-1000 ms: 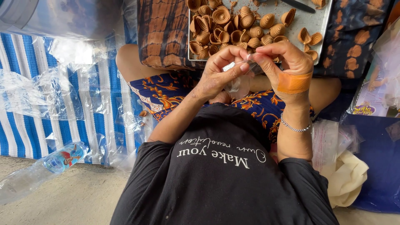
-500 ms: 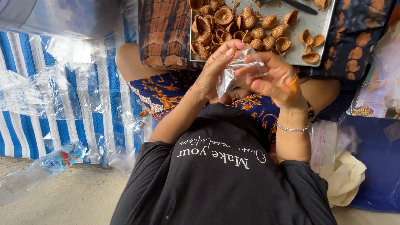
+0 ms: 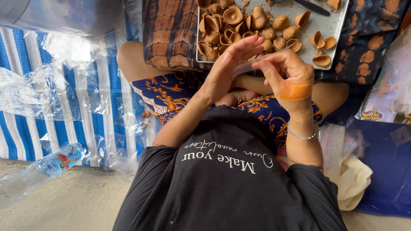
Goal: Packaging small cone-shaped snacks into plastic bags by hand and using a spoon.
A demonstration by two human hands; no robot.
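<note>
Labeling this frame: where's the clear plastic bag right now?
Head view, centre top: the clear plastic bag sits pinched between the left hand and right hand, just below the metal tray.

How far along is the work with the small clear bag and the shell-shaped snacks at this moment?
Done: many shell-shaped snacks lie heaped on the metal tray.
In hand: the left hand and right hand hold a small clear bag between them, just below the tray; I cannot tell whether it holds anything.
Left: the whole heap remains loose on the tray; no filled bag shows.
</note>
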